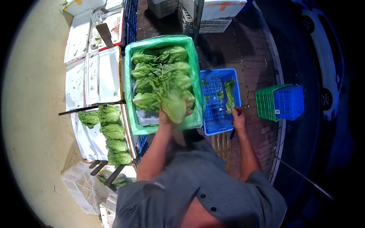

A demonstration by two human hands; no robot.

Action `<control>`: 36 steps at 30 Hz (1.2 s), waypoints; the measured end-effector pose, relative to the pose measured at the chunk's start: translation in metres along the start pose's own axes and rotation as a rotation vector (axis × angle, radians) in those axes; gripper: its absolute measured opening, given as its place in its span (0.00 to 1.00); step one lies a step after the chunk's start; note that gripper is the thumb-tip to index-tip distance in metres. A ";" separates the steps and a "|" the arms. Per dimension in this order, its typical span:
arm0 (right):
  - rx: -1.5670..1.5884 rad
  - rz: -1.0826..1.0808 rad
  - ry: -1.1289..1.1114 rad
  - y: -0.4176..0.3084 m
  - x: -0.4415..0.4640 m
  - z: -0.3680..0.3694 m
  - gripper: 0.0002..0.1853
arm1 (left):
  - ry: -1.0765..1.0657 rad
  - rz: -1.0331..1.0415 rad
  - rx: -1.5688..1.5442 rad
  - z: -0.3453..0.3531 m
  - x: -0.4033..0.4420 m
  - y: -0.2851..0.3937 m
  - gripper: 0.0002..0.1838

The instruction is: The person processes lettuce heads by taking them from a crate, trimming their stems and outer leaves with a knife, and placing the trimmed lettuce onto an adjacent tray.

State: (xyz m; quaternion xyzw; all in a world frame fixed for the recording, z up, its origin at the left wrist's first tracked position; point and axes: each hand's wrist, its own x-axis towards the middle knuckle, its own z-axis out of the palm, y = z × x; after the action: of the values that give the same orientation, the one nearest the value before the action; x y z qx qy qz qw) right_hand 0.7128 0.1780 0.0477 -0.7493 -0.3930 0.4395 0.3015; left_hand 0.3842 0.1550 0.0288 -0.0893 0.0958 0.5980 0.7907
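My left hand (pixel 167 117) is wrapped round a head of lettuce (pixel 175 105), slightly blurred, above a box lined with green plastic (pixel 131 125). Rows of lettuce heads (pixel 143 81) lie inside that box. My right hand (pixel 239 121) is closed on the lower end of a long lettuce leaf (pixel 229 93), over the right side of a blue crate (pixel 207 128). A thin dark blue thing (pixel 232 134) sticks out below the right hand; its kind I cannot make out. Small leaf scraps (pixel 220 94) lie in the blue crate.
More lettuce heads (pixel 113 131) lie on a white foam tray (pixel 81 142) at the left. White foam boxes (pixel 78 41) stand beyond it. Green and blue crates (pixel 266 104) sit by the kerb at the right, near a parked car (pixel 323 60). A white basket (pixel 81 182) stands lower left.
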 end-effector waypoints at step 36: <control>-0.263 -0.922 -0.264 -0.071 -0.084 0.127 0.38 | 0.703 0.169 0.072 0.025 0.021 -0.041 0.35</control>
State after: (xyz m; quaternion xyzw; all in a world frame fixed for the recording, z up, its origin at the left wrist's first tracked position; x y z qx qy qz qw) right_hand 0.5507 0.1557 0.0849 -0.4670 -0.7705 0.2983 0.3151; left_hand 0.4302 0.1695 0.0486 -0.2531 0.3898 0.5902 0.6600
